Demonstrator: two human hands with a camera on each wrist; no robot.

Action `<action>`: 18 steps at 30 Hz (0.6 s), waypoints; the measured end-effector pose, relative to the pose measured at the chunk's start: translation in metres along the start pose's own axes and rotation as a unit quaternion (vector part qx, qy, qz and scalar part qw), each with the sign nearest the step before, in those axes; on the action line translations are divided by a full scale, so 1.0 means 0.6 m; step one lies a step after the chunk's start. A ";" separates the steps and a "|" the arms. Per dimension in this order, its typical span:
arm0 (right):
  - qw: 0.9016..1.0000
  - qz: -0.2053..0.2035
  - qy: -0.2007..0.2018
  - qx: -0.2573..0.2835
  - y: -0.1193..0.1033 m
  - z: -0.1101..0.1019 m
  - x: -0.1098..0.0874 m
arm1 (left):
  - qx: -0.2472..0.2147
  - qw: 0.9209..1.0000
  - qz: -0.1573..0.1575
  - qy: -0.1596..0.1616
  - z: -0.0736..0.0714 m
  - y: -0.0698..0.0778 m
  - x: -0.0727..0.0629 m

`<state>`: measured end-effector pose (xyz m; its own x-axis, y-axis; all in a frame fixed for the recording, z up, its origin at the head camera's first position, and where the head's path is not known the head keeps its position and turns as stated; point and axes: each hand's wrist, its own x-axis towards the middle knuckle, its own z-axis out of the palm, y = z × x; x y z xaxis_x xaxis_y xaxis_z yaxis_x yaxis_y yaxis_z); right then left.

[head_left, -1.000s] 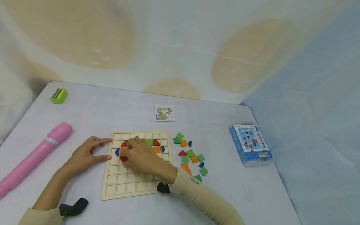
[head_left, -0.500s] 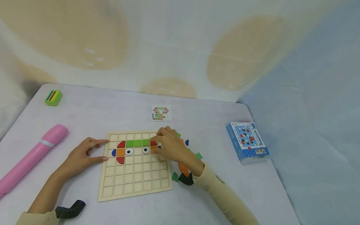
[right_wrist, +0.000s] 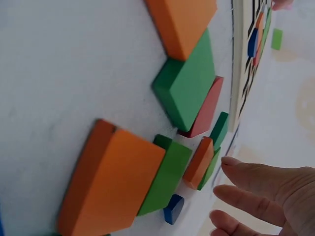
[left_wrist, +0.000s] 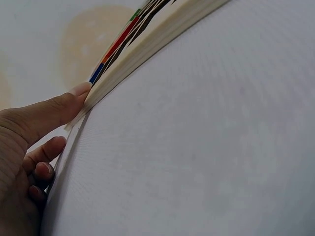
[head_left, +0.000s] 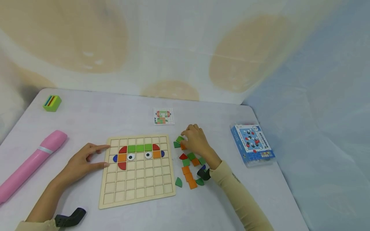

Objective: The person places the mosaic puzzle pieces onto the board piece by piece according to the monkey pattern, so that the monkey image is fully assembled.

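My left hand (head_left: 79,162) rests at the left edge of a wooden grid board (head_left: 130,194); its thumb touches the board's edge in the left wrist view. On the board sit green squares (head_left: 140,148), red quarter-rounds (head_left: 122,166), orange squares (head_left: 122,157), blue half-rounds (head_left: 115,158) and two round eye tiles (head_left: 131,157). My right hand (head_left: 196,140) hovers just right of the board, over a light green square (head_left: 180,139), a dark green quarter-round (head_left: 176,144) and a partly hidden orange square. In the right wrist view, its fingers hold nothing and stay apart from the pieces.
More loose tiles lie right of the board, among them a row of orange squares (head_left: 189,177) and a green quarter-round (head_left: 178,182). A pattern card (head_left: 163,116) lies behind. A blue box (head_left: 252,144), a pink tube (head_left: 34,163) and a green block (head_left: 52,103) stand farther out.
My right hand has moved from the board's left part, past its upper right corner, to the loose tiles on the right. Both eye tiles now show uncovered. The left hand keeps its place.
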<state>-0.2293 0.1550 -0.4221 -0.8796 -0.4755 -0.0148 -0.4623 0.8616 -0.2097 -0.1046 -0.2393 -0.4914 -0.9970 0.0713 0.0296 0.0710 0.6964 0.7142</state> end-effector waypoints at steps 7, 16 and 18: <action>1.000 -0.010 -0.003 -0.012 0.001 0.009 0.011 | -0.001 1.000 -0.002 -0.001 0.003 -0.001 -0.001; 1.000 -0.012 0.003 -0.018 -0.001 0.014 0.017 | 0.001 1.000 -0.001 -0.002 -0.001 0.003 -0.001; 1.000 -0.012 0.002 -0.019 0.000 0.014 0.020 | 0.001 1.000 0.000 -0.001 -0.001 0.002 -0.001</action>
<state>-0.2386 0.1478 -0.4307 -0.8687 -0.4953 -0.0060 -0.4868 0.8561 -0.1735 -0.1040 -0.2387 -0.4900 -0.9969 0.0732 0.0275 0.0709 0.6972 0.7134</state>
